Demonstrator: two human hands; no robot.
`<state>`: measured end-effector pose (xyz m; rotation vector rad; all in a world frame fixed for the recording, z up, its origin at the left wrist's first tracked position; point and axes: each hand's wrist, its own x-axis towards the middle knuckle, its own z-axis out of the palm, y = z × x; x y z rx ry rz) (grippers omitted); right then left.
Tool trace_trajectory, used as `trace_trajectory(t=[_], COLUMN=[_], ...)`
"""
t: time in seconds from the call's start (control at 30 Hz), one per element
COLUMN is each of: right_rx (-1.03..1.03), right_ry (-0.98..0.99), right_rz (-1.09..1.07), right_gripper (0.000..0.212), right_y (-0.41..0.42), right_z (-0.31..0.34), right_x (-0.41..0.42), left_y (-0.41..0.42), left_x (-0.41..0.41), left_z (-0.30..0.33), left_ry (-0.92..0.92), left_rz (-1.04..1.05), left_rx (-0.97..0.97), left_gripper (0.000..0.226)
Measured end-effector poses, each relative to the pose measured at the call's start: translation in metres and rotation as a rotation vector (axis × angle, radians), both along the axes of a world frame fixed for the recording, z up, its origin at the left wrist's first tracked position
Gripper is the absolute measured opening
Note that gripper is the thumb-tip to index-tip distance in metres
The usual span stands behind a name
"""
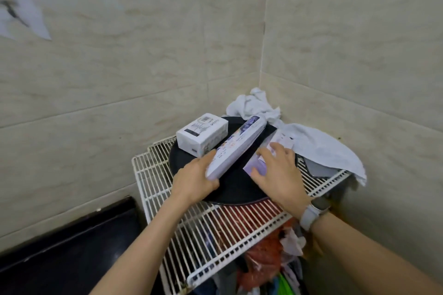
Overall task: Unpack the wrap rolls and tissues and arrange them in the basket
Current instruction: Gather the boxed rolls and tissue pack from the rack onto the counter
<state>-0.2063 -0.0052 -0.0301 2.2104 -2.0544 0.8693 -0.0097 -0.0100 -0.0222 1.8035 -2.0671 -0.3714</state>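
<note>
A long white and purple wrap roll box [236, 145] lies diagonally on a round black tray [239, 189] on a white wire rack [215, 230]. My left hand [195, 178] grips the box's near end. A second purple wrap box [257, 164] lies to its right, mostly covered by my right hand [278, 169], whose fingers rest spread on it. A white tissue pack [202, 135] sits at the tray's back left, touching the long box. No basket shows apart from the wire rack.
A crumpled white cloth [318, 143] lies in the tiled wall corner behind the tray. Under the rack are red and coloured bags [263, 254]. A black counter [60, 254] runs along the lower left. My right wrist wears a watch [311, 213].
</note>
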Motion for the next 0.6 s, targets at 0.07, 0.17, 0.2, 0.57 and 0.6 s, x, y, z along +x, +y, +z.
trace_trajectory(t=[0.07,0.17,0.2,0.57,0.6], right_rx=[-0.010,-0.107,-0.170,-0.184,-0.134], right_ry=[-0.114,-0.312,-0.382,-0.612,-0.600], right_rz=[0.005,0.021,0.051,0.578,0.605], right_gripper=[0.038,0.030,0.027,0.037,0.039], right_y=[0.001,0.005,0.006,0.044,0.050], right_z=[0.006,0.021,0.029,0.086,0.084], right_x=[-0.007,-0.009,-0.006,0.158,0.184], left_y=[0.008,0.020,0.024,0.114,0.130], left_x=[0.000,0.004,0.007,0.132,0.151], left_z=[0.003,0.010,0.015,0.040,0.033], left_ry=[0.123,0.257,0.301,0.666,0.689], left_rz=[0.019,0.046,0.058,0.470,0.530], left_rx=[-0.068,-0.203,-0.248,-0.521,-0.515], left_gripper=[0.074,0.075,0.075,0.054,0.054])
